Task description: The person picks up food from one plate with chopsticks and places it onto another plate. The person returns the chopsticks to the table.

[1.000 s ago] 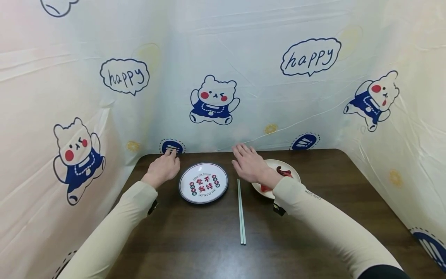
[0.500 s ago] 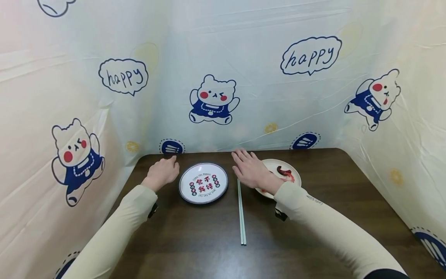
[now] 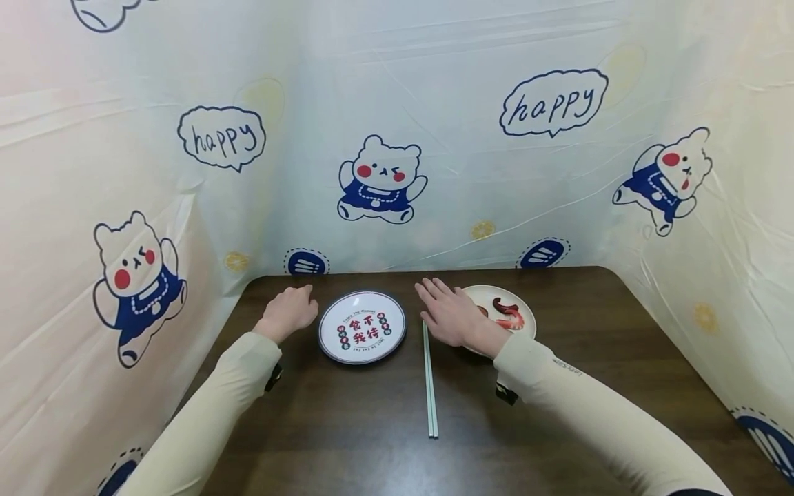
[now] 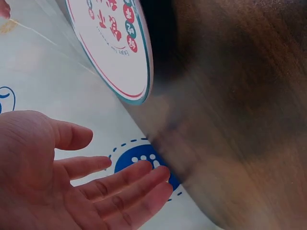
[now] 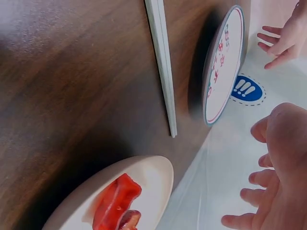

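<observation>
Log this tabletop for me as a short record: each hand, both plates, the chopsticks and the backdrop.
Left hand: open, holding nothing, nearest the printed plate
Right hand: open, holding nothing; hides part of the cream plate in the head view
Printed plate: bare, dark-rimmed, red characters
Chopsticks: two, side by side on the brown table, between the plates
Cream plate: holds reddish pieces
Backdrop: pale sheet, cartoon bears, "happy" bubbles

Head view from above, forward and down; wrist views low and close, lettered plate [image 5: 224, 66] common to both.
</observation>
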The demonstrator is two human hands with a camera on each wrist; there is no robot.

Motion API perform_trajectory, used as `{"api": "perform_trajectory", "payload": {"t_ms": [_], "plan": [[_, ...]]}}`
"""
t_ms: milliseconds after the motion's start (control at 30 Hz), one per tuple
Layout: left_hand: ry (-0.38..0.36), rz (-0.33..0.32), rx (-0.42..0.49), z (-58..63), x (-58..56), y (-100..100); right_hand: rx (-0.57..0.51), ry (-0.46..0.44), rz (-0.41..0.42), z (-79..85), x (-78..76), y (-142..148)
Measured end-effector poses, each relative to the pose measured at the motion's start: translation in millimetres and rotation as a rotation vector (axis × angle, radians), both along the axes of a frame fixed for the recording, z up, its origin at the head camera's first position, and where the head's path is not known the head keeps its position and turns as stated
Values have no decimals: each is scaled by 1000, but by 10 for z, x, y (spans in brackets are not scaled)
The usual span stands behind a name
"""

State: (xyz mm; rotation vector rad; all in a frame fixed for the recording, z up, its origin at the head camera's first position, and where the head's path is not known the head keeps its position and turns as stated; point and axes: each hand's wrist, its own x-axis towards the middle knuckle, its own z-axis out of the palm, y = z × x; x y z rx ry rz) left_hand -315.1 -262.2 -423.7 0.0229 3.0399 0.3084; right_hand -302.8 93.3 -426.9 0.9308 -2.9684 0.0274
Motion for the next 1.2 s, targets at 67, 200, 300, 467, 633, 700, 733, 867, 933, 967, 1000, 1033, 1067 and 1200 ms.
{"api": "perform_trajectory", "payload": {"t_ms": [67, 200, 300, 467, 633, 700, 733, 867, 933, 967, 1000, 1033, 1067, 1200], "plan": [[-7, -2, 11, -11, -4, -10, -5, 1, -4, -10, 19, 3], [-11, -11, 18, -39, -22, -36, 1, -4, -5, -43, 53, 14], [-15, -8, 19, -78, -39, -49, 8, -19, 4, -75, 77, 33], [-13, -8, 14, -88, -69, -57, 5, -25, 6, -80, 116, 55], [-42, -17, 29, -70, -81, -58, 6, -47, 11, -61, 161, 63], [-55, -16, 36, -64, -80, -61, -4, -52, 25, -61, 182, 59], [-61, -17, 40, -58, -83, -61, -11, -52, 34, -63, 193, 60], [-83, -15, 58, -64, -94, -61, -35, -58, 75, -82, 246, 65], [-101, -14, 74, -81, -103, -59, -41, -62, 94, -94, 274, 76], [-115, -9, 89, -93, -107, -56, -44, -64, 102, -99, 290, 82], [-130, -8, 103, -106, -113, -56, -46, -66, 113, -102, 305, 90], [-148, -4, 126, -120, -120, -61, -49, -66, 127, -107, 320, 98], [-166, -3, 146, -135, -125, -68, -47, -68, 141, -112, 333, 105], [-259, 2, 308, -182, -154, -125, -41, -71, 215, -138, 402, 135]]}}
